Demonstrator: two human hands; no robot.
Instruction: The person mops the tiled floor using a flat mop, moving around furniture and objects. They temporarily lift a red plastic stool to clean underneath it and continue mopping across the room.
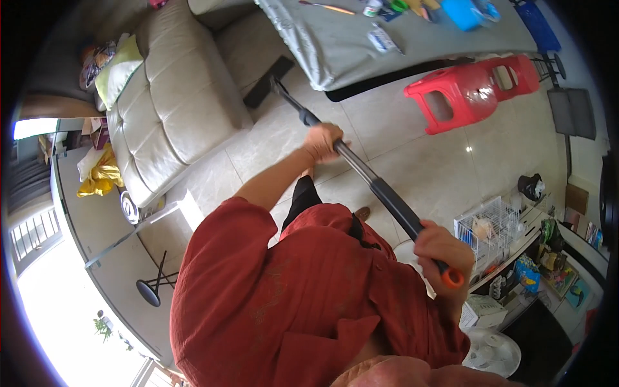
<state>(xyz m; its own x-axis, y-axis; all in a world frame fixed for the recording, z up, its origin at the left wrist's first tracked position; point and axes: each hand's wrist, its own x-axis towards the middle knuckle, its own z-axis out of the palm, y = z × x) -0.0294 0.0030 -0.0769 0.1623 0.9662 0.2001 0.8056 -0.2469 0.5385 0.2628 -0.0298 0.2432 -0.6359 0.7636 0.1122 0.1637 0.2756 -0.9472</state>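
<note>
Red shirt fills the lower view. Right hand has its fingers wrapped tight around the mop handle near its orange end; left hand grips it further down. Its head rests on the tiled floor under the beige sofa, near a red stool.

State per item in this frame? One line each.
Left hand: closed around the mop handle, mid-shaft.
Right hand: closed around the handle's top end, by the orange cap.
Mop head: down on the tiled floor, at the sofa base.
Red stools: tipped on their sides, nested.
Wire cage: upright; door state unclear.
</note>
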